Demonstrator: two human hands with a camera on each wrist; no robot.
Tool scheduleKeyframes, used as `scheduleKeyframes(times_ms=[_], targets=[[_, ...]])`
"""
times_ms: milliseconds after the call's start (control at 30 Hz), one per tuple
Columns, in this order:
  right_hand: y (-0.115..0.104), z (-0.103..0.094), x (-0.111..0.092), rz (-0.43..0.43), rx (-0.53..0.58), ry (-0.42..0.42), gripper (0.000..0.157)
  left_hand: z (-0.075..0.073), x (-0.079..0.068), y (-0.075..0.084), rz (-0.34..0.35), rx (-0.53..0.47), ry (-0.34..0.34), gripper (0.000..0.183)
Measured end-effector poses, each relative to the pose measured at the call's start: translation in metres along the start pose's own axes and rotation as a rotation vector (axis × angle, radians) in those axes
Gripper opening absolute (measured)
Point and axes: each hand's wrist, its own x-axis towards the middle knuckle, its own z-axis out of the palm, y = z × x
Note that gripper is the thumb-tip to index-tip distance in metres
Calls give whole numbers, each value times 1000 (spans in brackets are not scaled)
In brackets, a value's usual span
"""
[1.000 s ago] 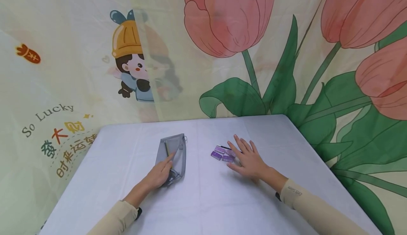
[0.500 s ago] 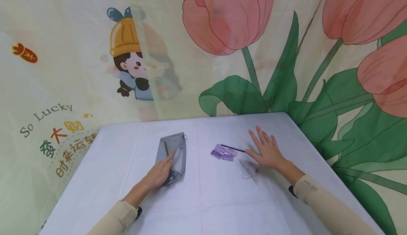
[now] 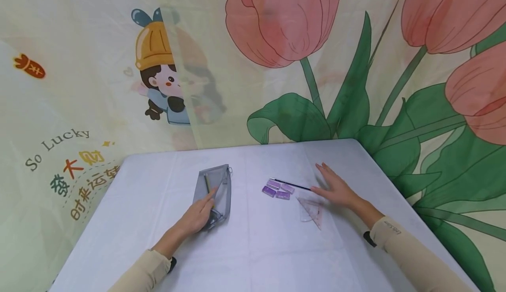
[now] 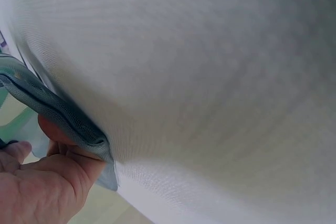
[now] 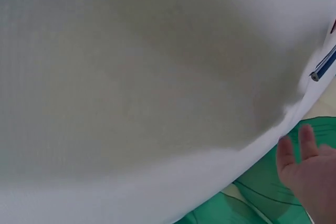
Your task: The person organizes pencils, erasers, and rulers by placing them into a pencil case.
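My left hand (image 3: 199,215) grips the near part of a grey mesh pencil case (image 3: 216,177), one finger lying across its top. Inside the case a yellowish pencil-like stick (image 3: 207,183) shows through the mesh. The left wrist view shows fingers curled about the edge of the case (image 4: 58,108). My right hand (image 3: 336,189) is at the right, fingers extended and holding nothing, its thumb close to the end of a dark pen (image 3: 290,184). That pen's end (image 5: 321,69) also shows at the edge of the right wrist view, beside the hand (image 5: 312,174).
Several small purple rectangular pieces (image 3: 282,195) lie in a cluster beside the pen. Nearer to me is a clear triangular set square (image 3: 312,210), overlapping another clear piece with a curved edge (image 3: 304,217). A white cloth (image 3: 253,261) covers the table, before a tulip-printed curtain (image 3: 284,19).
My right hand has moved right, away from over the purple pieces, uncovering the pen and the set square; its fingers have drawn closer together. My left hand and the pencil case stay put.
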Motion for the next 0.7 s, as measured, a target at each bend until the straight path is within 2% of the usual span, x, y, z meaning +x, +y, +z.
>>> scheduleKeyframes(times_ms=[100, 300, 433, 700], targets=[[3, 0, 0, 22, 106, -9, 81, 0, -1, 0, -7, 4, -1, 50], [7, 0, 2, 129, 274, -60, 65, 0, 0, 1, -12, 15, 7, 50], [12, 1, 4, 210, 323, -85, 54, 0, 1, 2, -20, 31, 5, 50], [16, 7, 10, 262, 367, -95, 48, -3, 1, 2, -24, 57, -14, 51]])
